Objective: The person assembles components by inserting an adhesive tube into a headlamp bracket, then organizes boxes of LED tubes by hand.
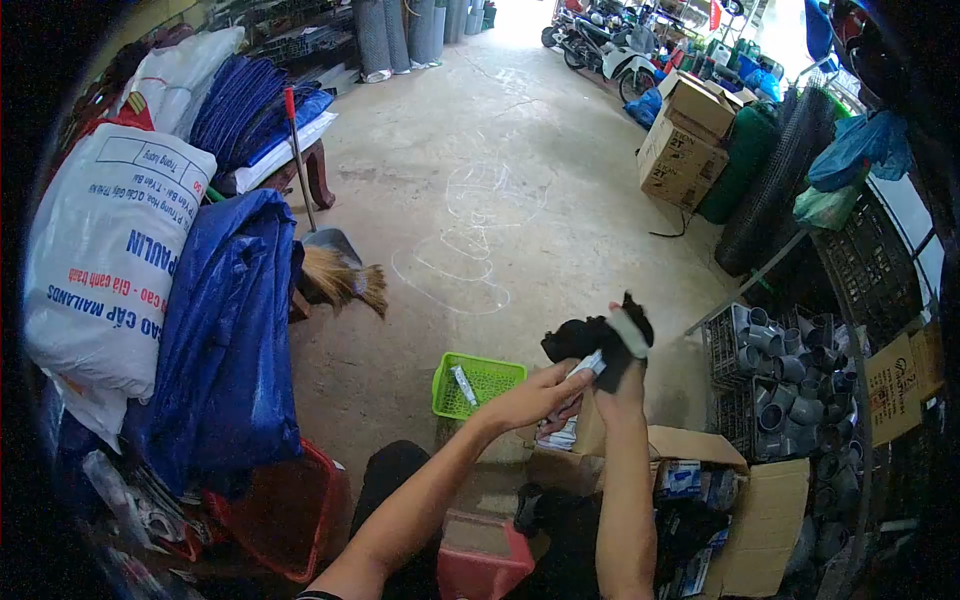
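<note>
My left hand (540,397) is closed around a small white tube (588,370) with some blue on it. Beside it, my right hand (622,393) grips a dark black item (572,342), blurred, with a pale strip (630,335) across it; its kind cannot be made out. Left of my hands, a green plastic basket (505,372) stands on the floor with a white tube (463,385) in it. Below my hands, a cardboard box (562,467) contains several white pieces, partly hidden by my left hand.
An open cardboard box (768,515) with blue-and-white packets lies right of my right arm. Crates of grey pipe fittings (785,372) stand beyond it. A red stool (485,570) is below, a red bin (285,515) at left. A broom (345,275) lies near blue tarpaulin (220,330).
</note>
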`<state>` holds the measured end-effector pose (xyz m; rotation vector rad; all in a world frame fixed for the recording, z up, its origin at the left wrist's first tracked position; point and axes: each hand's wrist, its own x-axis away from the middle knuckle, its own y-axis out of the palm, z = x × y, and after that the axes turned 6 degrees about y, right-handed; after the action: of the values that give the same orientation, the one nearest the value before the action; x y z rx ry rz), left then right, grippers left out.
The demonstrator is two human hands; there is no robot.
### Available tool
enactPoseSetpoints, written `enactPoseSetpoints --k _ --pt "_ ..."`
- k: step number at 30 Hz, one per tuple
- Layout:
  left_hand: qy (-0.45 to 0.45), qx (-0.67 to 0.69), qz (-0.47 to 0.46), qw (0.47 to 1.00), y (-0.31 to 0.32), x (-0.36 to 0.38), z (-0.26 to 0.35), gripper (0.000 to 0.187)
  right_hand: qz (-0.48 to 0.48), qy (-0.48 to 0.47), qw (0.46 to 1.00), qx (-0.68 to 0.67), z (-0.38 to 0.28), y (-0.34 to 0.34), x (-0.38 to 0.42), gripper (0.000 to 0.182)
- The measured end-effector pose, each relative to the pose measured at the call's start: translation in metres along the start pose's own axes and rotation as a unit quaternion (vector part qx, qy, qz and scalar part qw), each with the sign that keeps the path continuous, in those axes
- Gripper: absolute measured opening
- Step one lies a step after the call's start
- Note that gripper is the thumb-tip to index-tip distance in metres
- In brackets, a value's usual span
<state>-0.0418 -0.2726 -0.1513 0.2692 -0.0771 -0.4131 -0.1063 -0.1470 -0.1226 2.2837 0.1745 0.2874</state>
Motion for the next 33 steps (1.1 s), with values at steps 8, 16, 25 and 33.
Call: enactPoseSetpoints --k 8,16,25,33 --pt "0.019 -0.068 0.054 0.996 0.01 0.007 -0.004 0.05 -0.154 0.094 0.981 -0.075 -0.002 -0.033 -0.01 0.034" --pt "0.126 -0.487 0.259 0.825 0.016 -0.001 -0.04 0.039 0.083 -0.101 0.969 0.211 0.023 0.004 0.006 0.021" --pt "0.04 -0.129 0.078 0.988 0.004 0.017 -0.007 0.038 -0.156 0.102 0.982 -0.019 0.009 -0.015 0.006 0.011" --pt "0.158 -0.408 0.268 0.858 0.01 -0.005 -0.047 0.032 0.068 -0.044 0.98 0.184 0.021 -0.006 0.005 0.029"
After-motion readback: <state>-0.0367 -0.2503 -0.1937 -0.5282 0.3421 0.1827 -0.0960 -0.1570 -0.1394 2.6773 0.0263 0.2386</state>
